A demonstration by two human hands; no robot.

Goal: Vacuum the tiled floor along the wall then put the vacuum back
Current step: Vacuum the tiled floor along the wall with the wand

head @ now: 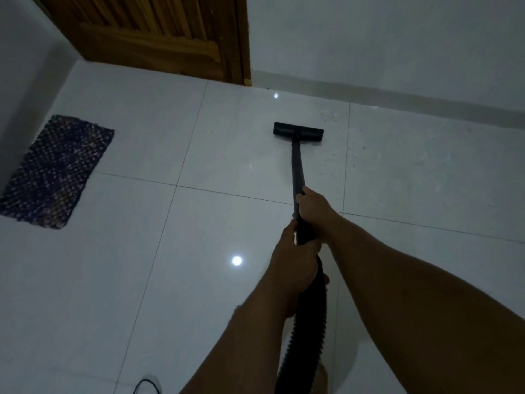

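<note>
A black vacuum wand (pixel 297 163) runs from my hands down to a flat black floor head (pixel 298 133) resting on the white tiled floor (pixel 199 280), a short way from the wall's base (pixel 397 95). My right hand (pixel 314 209) grips the wand higher up its shaft. Just below it, my left hand (pixel 295 257) grips the wand's end where the ribbed black hose (pixel 309 322) joins. The hose drops toward the bottom edge between my forearms. Pale dust specks lie on the tile (pixel 397 160) to the right of the head.
A wooden door (pixel 159 32) stands at the back left, and a white wall runs right from it. A dark woven mat (pixel 56 172) lies by the left wall. A black cord loop (pixel 146 385) shows at the bottom edge.
</note>
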